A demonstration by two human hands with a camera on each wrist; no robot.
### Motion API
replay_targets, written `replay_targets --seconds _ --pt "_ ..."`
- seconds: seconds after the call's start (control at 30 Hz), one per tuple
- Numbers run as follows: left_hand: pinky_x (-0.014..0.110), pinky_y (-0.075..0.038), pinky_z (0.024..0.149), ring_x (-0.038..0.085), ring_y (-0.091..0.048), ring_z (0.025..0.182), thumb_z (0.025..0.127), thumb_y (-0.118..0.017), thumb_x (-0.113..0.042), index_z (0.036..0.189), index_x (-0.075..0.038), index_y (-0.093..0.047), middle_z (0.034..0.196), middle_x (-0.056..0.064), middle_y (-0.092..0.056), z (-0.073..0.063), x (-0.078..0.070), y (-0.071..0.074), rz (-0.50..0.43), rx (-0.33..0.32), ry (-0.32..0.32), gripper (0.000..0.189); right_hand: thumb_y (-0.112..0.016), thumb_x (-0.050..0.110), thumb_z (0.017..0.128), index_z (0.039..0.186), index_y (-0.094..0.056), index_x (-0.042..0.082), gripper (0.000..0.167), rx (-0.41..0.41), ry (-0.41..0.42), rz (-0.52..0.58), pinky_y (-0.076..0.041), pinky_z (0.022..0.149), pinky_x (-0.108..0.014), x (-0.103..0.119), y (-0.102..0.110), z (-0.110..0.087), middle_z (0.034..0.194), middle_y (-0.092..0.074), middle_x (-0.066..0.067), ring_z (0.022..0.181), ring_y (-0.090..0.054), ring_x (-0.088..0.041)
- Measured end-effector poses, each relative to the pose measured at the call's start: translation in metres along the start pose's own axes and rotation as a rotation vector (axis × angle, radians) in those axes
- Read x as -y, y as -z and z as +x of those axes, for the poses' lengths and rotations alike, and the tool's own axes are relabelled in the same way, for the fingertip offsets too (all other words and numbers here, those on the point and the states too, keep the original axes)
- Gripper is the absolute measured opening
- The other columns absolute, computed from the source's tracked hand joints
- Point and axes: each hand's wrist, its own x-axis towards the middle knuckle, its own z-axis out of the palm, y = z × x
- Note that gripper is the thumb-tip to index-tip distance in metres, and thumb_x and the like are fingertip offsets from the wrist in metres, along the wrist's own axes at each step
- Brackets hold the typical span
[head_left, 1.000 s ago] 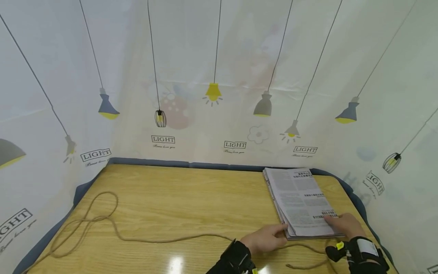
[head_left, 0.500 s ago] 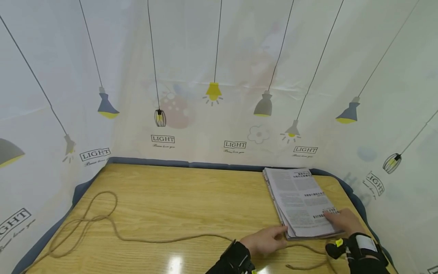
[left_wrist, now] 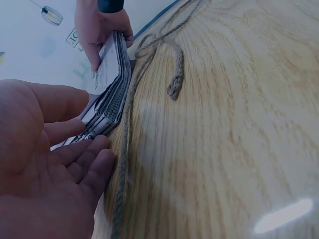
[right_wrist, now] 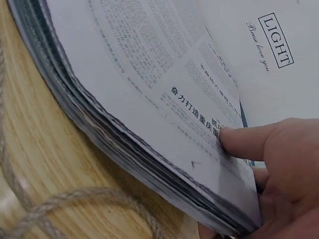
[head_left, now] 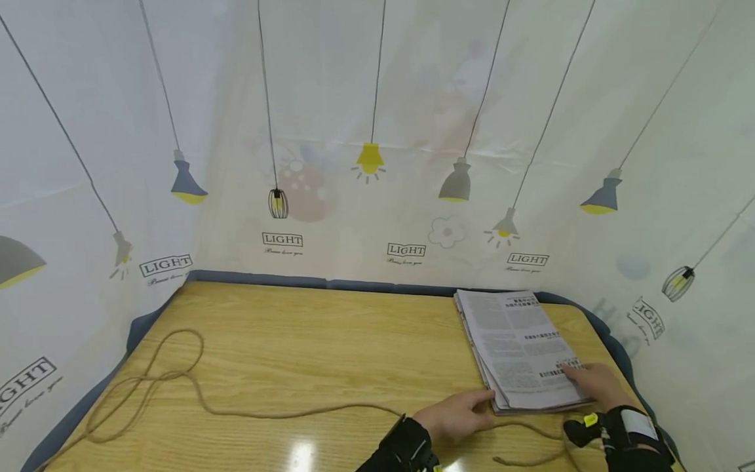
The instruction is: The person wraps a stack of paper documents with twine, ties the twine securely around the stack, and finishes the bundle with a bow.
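A stack of newspapers (head_left: 525,354) lies at the right side of the wooden table, its layered edges showing in the right wrist view. My right hand (head_left: 598,385) grips its near right corner, thumb on the top sheet and other fingers partly hidden at the edge. At the near left corner is my left hand (head_left: 454,414), its loosely bent fingers touching the paper edges; in the left wrist view the thumb (left_wrist: 62,102) is not on the top sheet. A thin brown rope (head_left: 283,414) runs across the table, passes by the left hand and lies along the stack's near edge.
At the left of the wooden table (head_left: 330,341) the rope forms loose loops. One rope end (head_left: 519,462) lies near the front, by the right wrist. Dark blue edging (head_left: 360,286) borders the table, and a pale lamp-printed curtain (head_left: 330,118) hangs around it.
The hands, newspapers and rope stay almost where they were. My right hand has shifted very slightly at the corner, and the head view has moved a little.
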Motion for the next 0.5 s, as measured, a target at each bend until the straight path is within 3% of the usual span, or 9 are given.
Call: replay_targets --seconds 0.13,0.27,0.5 --pt "0.023 -0.037 0.107 0.016 -0.046 0.135 0.098 -0.056 -0.022 0.149 -0.011 -0.04 0.152 0.006 -0.044 0.001 0.002 -0.001 -0.013 -0.002 -0.004 0.054 -0.054 0.042 0.096 0.129 -0.045 -0.019 0.069 0.023 0.009 0.104 -0.047 0.067 -0.03 -0.009 0.004 0.009 0.093 -0.068 -0.011 0.079 -0.061 -0.017" --pt "0.022 -0.037 0.106 0.015 -0.047 0.133 0.098 -0.056 -0.022 0.148 -0.011 -0.041 0.15 0.007 -0.045 0.001 0.003 -0.001 -0.018 -0.009 -0.011 0.054 -0.054 0.046 0.096 0.14 -0.03 -0.017 0.08 0.037 0.015 0.189 -0.049 0.07 -0.031 -0.008 0.005 0.015 0.105 -0.065 -0.017 0.085 -0.061 -0.017" --pt "0.022 -0.04 0.101 0.017 -0.049 0.13 0.097 -0.056 -0.021 0.148 -0.01 -0.041 0.146 0.01 -0.049 0.001 0.004 -0.001 -0.041 -0.014 -0.011 0.054 -0.051 0.039 0.098 0.14 -0.029 -0.017 0.073 -0.01 0.023 0.206 -0.051 0.068 -0.031 0.004 0.002 0.01 0.104 -0.064 -0.018 0.082 -0.062 -0.017"
